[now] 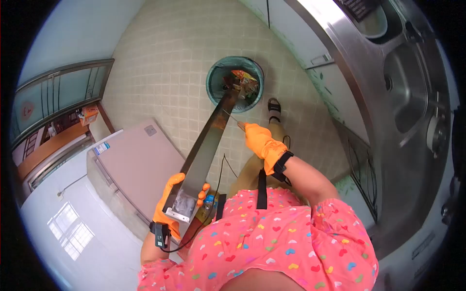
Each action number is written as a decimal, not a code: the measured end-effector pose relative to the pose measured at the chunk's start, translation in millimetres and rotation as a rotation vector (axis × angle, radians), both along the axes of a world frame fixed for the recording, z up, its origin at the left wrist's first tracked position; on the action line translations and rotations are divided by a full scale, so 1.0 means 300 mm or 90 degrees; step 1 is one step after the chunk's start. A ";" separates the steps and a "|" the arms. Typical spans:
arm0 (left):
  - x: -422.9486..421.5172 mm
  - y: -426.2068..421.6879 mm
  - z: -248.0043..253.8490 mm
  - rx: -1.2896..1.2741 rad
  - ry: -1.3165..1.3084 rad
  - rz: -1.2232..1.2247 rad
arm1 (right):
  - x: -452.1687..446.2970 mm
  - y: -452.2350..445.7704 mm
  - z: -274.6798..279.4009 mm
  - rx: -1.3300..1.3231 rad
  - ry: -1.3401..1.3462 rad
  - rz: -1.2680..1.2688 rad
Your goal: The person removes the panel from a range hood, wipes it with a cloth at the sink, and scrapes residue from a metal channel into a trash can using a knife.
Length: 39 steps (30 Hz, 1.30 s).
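My left hand (170,203), in an orange glove, grips the near end of a long metal trough (201,155). The trough slopes away, its far end over the round trash bin (211,87). Brownish grime marks its far part, and a crumpled clear-looking piece (184,203) lies in the near end. My right hand (262,143), also gloved in orange, is closed around the handle of a thin tool (232,116). The tool's slim metal tip points into the trough; its exact kind is too small to tell. Wrappers and other rubbish (246,82) lie in the bin.
A steel sink (407,77) and counter run along the right, above white cabinets (340,92). On the left stand a pinkish fridge-like cabinet (141,165) and a framed glass door (63,92). A bottle (206,206) and a dark cable (221,174) are near my left hand.
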<state>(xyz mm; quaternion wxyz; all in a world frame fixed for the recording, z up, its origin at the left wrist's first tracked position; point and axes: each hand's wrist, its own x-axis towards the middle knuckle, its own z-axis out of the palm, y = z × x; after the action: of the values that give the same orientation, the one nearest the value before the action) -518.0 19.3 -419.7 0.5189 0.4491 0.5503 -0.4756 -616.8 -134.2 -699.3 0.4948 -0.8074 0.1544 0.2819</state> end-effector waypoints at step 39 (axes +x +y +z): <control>0.033 0.019 0.051 0.078 -0.012 0.087 | 0.184 -0.307 0.420 0.012 -0.202 0.519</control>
<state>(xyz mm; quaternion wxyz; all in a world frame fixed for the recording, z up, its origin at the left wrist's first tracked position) -508.0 24.9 -404.4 0.5264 0.4461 0.6030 -0.4004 -561.4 -226.4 -573.3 0.3680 -0.8311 -0.2572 0.3282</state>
